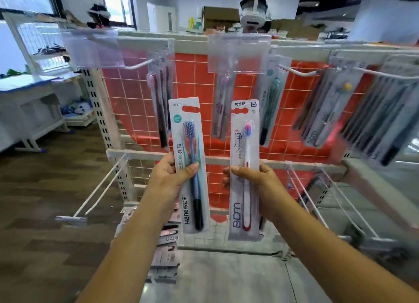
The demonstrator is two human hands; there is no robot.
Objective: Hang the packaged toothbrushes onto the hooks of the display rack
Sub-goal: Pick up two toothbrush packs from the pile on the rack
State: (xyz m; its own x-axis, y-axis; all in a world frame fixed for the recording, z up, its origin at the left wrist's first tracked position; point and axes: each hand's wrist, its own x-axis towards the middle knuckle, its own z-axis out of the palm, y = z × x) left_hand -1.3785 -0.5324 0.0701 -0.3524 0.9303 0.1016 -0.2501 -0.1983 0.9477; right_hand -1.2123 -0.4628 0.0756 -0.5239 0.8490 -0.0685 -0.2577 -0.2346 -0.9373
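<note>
both hands raised before the display rack (226,159): our left hand (169,180) grips the blue toothbrush pack (189,166), our right hand (256,181) grips the red-and-white pack (244,171), two packs in all, both upright. to hang well, we judge each top slot should be aligned with a white hook (299,72) above the hands, one pack at a time.

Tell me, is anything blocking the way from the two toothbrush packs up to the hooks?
Nothing visible does. The left hand holds the blue toothbrush pack and the right hand holds the pink toothbrush pack in open air below the upper hooks, though clear tag holders hang at their tips.
</note>
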